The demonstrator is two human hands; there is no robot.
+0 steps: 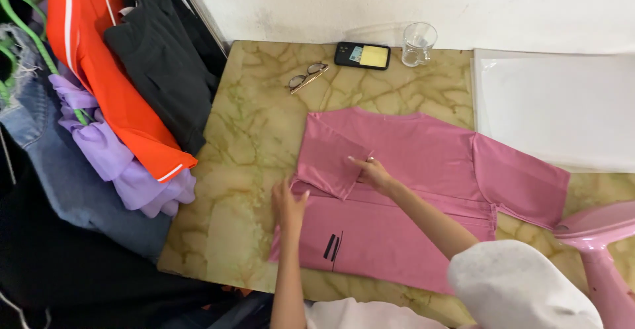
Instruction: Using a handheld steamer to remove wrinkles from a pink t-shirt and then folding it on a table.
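A pink shirt [423,190] lies spread flat on a marble-patterned table [245,143], with its left sleeve folded inward over the body. My right hand [374,172] rests on the inner edge of that folded sleeve, fingers pressing the cloth down. My left hand [288,204] sits at the shirt's left edge, fingers spread on the fabric near the fold. The other sleeve lies stretched out to the right.
Eyeglasses [307,76], a dark phone [362,55] and a clear glass mug [419,43] stand at the table's far edge. A white board [562,110] lies at right, a pink steamer [598,249] at lower right. Clothes on hangers [112,84] crowd the left.
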